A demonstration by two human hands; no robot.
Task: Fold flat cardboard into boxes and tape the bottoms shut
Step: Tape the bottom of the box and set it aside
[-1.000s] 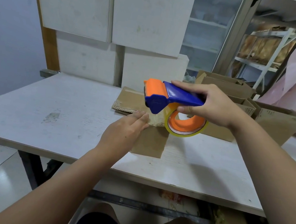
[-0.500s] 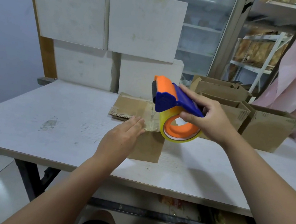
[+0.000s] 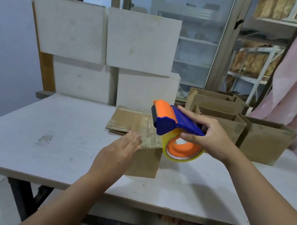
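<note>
The grip of the right hand (image 3: 206, 137) is closed round the blue handle of a tape dispenser (image 3: 176, 124), thumb underneath and fingers over the top. It holds the tool in the air, just above and to the right of the box (image 3: 145, 162). The left hand (image 3: 118, 151) lies open and flat, with its fingertips pressing the near left edge of the box's upturned bottom. That box stands near the middle of the worktop (image 3: 47, 127), below and to the left of the dispenser, so the left hand is the nearer of the two. The dispenser's long axis runs from the right hand up and leftward to its orange roller end, slanting across the box top. The roll of tape (image 3: 184, 152) hangs beside the box's near right corner. Clear tape (image 3: 151, 143) lies wrinkled and glossy along the near edge of the brown flaps. Whether it is cut free of the roll I cannot tell, and I judge the next move depends on that link. The box is matte corrugated card with square corners, while the dispenser is smooth hard plastic around a yellowish translucent roll on an orange core. Flat cardboard (image 3: 124, 118) lies just behind the box, and finished boxes (image 3: 264, 142) stand open at the right of the scuffed white worktop.
</note>
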